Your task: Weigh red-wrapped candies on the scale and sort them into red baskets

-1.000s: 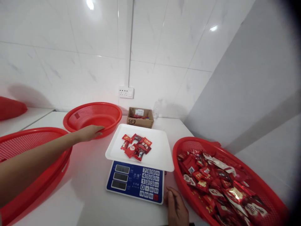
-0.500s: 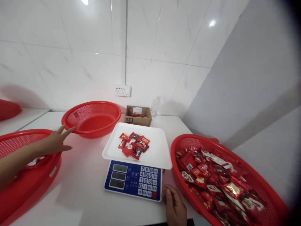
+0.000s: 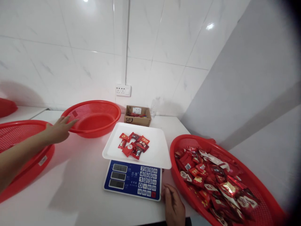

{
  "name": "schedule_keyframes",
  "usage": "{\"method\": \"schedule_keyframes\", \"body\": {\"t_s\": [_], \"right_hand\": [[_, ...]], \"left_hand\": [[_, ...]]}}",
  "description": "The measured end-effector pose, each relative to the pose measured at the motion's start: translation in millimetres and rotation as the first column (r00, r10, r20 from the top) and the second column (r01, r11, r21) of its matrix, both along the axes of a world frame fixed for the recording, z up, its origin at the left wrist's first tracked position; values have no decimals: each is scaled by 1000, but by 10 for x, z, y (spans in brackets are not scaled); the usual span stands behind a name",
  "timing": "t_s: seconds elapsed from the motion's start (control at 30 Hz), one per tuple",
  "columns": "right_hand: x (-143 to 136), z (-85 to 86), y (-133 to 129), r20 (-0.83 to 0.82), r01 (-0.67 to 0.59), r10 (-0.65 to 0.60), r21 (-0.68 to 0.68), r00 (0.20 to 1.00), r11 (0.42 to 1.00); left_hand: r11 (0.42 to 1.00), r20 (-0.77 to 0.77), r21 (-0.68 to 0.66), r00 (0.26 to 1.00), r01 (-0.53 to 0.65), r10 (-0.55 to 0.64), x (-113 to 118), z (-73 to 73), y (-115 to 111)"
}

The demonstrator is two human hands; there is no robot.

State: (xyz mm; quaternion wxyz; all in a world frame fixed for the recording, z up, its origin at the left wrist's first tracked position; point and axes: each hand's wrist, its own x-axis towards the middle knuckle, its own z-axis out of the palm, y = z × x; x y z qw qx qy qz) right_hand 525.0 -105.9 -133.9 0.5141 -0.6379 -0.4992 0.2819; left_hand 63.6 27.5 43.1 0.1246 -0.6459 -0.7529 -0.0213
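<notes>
My left hand [image 3: 58, 129] reaches out with fingers stretched and apart, at the near left rim of a deep red basket [image 3: 92, 133]. Nothing shows in it; whether it touches the rim I cannot tell. My right hand [image 3: 174, 205] rests on the table, fingers curled together, close beside the right edge of a blue digital scale [image 3: 133, 179]. I see nothing held there. On the scale's white tray [image 3: 155, 153] lie several red-wrapped candies [image 3: 135, 145] in a loose cluster. A second red basket [image 3: 235, 153], heaped with red snack packets [image 3: 211, 182], stands to the right.
Another red basket [image 3: 28, 171] stands at the left under my forearm. At the back are a small cardboard box [image 3: 137, 121] with red packets inside and a clear plastic bottle [image 3: 154, 107]. The tiled wall carries a socket [image 3: 123, 90].
My left hand has moved up and slightly left, closer to the back basket's rim. The left basket has shifted left in view. My right hand and the candies on the tray stay much the same.
</notes>
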Motion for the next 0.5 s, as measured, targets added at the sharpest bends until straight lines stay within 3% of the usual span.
{"method": "schedule_keyframes", "body": {"t_s": [0.1, 0.23, 0.3, 0.37, 0.5], "right_hand": [[13, -14, 3, 20, 1, -1, -7, 1000, 1000], [2, -7, -3, 41, 23, -23, 6, 999, 1000], [-18, 3, -8, 52, 44, -44, 17, 998, 999], [-40, 15, -10, 59, 60, -61, 22, 996, 998], [-68, 29, -5, 45, 59, -60, 35, 997, 998]], "left_hand": [[947, 14, -19, 947, 321, -321, 567, 48, -21], [757, 263, -58, 741, 651, -617, 1324, -29, -9], [686, 310, -110, 681, 719, -664, 1578, -108, 55], [651, 321, -163, 664, 741, -675, 1732, -180, 145], [673, 293, -159, 686, 722, -666, 1848, -278, 283]]}}
